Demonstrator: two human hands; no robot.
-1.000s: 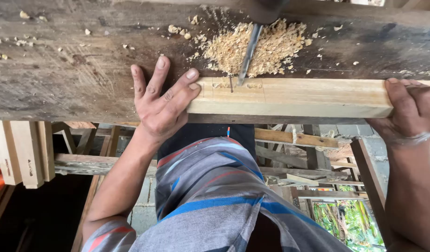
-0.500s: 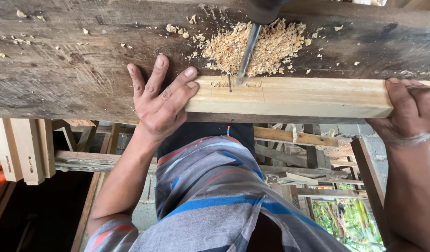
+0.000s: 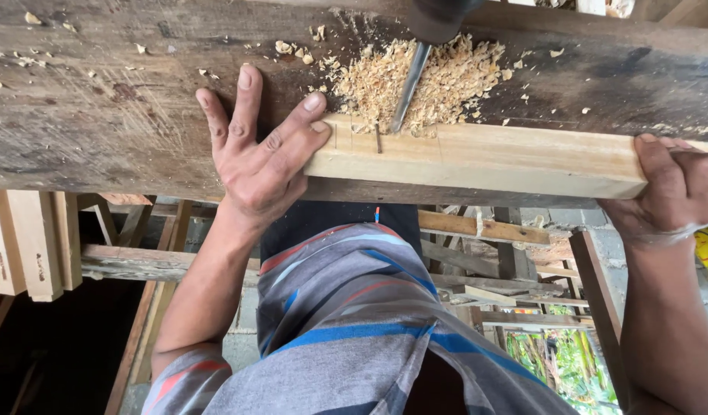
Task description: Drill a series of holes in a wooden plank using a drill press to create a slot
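Head camera view, looking down past your grey shirt with blue and red stripes (image 3: pixel 354 323), which fills the nearest part of the picture. Below and behind it are stacked timber offcuts and frame pieces (image 3: pixel 492 261).

Beyond your chest, your left hand (image 3: pixel 258 157) lies flat with fingers spread, released rather than gripping; its forefinger and thumb press against the left end of a pale, squared length of fresh-cut timber (image 3: pixel 477 157). Your right hand (image 3: pixel 673 188) is curled around the right end of that same pale piece, grasping it. The piece lies lengthwise along the near edge of a wide, dark, weathered plank workbench (image 3: pixel 108 115).

Near the left end of the pale piece you can make out thin pencil lines and a narrow dark slot (image 3: pixel 378 138) cut into its top face, so a first cut appears already made. Between the marked lines most of the wood looks uncut, so the bulk of the cutting seems left to do.

Just past the slot, a steel drill bit (image 3: pixel 408 88) slants down from a dark chuck (image 3: pixel 438 17) at the top edge; its tip seems to sit at the far edge of the pale piece, though shavings partly hide it. A heap of pale wood shavings (image 3: pixel 446 77) surrounds it.
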